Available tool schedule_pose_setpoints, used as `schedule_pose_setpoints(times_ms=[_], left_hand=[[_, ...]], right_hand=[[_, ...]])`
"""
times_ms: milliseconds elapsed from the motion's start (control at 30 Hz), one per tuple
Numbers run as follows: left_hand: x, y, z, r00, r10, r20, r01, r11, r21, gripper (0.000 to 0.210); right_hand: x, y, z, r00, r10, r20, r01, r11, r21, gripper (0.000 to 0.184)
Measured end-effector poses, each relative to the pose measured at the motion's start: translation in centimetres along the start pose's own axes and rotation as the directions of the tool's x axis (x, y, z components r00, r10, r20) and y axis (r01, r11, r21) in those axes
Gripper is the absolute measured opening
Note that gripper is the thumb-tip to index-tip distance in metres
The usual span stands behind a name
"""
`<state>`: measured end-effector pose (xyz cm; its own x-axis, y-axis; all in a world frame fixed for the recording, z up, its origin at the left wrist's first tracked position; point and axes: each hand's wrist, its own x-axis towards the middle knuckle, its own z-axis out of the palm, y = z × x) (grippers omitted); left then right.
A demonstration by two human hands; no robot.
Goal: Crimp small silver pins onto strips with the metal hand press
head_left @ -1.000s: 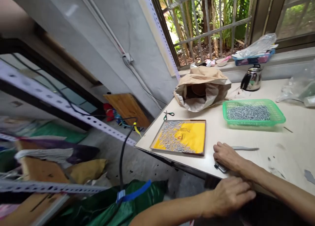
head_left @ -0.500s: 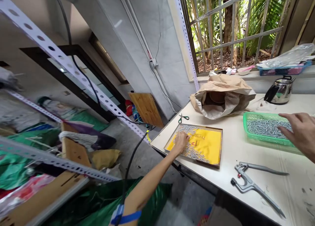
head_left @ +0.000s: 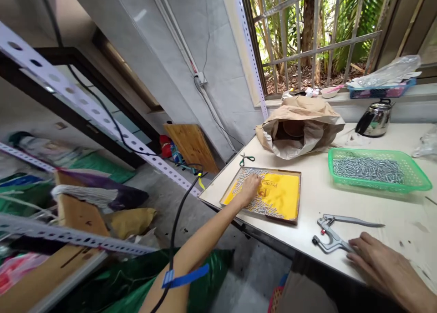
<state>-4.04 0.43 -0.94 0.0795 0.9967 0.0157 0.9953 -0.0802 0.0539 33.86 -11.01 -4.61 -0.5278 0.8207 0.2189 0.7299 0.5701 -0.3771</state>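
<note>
Over at the left edge of the pale tabletop (head_left: 341,199), my left hand (head_left: 251,188) reaches far out into the shallow brown-rimmed tray with the yellow printed liner (head_left: 280,199). My fingers curl down into the heap of small silvery metal pins (head_left: 247,179) piled along the tray's near and left sides; whether I have any pinched I cannot tell, since the fingertips are buried among them. The low rim lets me rake the pins sideways without lifting my wrist. Around my forearm sits a blue strap (head_left: 186,276), with a black cable (head_left: 174,231) running past it.

Just beyond the tray lie little green-handled scissors (head_left: 246,158), and behind them slumps a crumpled brown paper sack (head_left: 300,126), its mouth open toward me, soft and creased.

Further right stands the green plastic mesh basket (head_left: 377,185), filled with a flat layer of more grey metal pins, kept within arm's reach. Behind it sits a shiny steel kettle with a black handle (head_left: 375,117).

Nearest me on the right, the grey metal hand pliers with long thin handles (head_left: 337,233) lie flat on the table, handles spread. My right hand (head_left: 382,267) rests palm down with fingers loosely extended, fingertips just touching the lower handle, gripping nothing.
</note>
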Motion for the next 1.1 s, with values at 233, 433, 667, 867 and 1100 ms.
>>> schedule_pose_setpoints(times_ms=[233, 433, 667, 867, 1100], left_hand=[[-6.6, 9.4, 0.8, 0.980, 0.084, 0.180, 0.077, 0.675, -0.734, 0.019], [-9.4, 14.8, 2.3, 0.972, 0.122, 0.199, 0.096, 0.568, -0.817, 0.021], [-8.9, 15.6, 3.6, 0.970, 0.141, 0.198, 0.079, 0.587, -0.805, 0.020], [-8.9, 16.2, 3.9, 0.937, 0.080, 0.341, 0.222, 0.617, -0.755, 0.020], [-7.6, 16.5, 2.6, 0.756, 0.156, 0.635, 0.393, 0.667, -0.632, 0.017]], right_hand=[[-0.5, -0.8, 0.5, 1.000, 0.017, 0.020, -0.015, 0.995, -0.100, 0.022], [-1.2, -1.3, 0.1, 0.985, -0.118, -0.123, 0.076, 0.950, -0.303, 0.023], [-1.8, -2.1, -0.5, 0.985, -0.116, -0.126, 0.072, 0.948, -0.308, 0.027], [-1.6, -1.8, -0.7, 0.997, -0.053, -0.050, 0.039, 0.969, -0.244, 0.023], [-0.8, -0.8, -0.5, 0.993, 0.022, 0.114, -0.004, 0.987, -0.158, 0.020]])
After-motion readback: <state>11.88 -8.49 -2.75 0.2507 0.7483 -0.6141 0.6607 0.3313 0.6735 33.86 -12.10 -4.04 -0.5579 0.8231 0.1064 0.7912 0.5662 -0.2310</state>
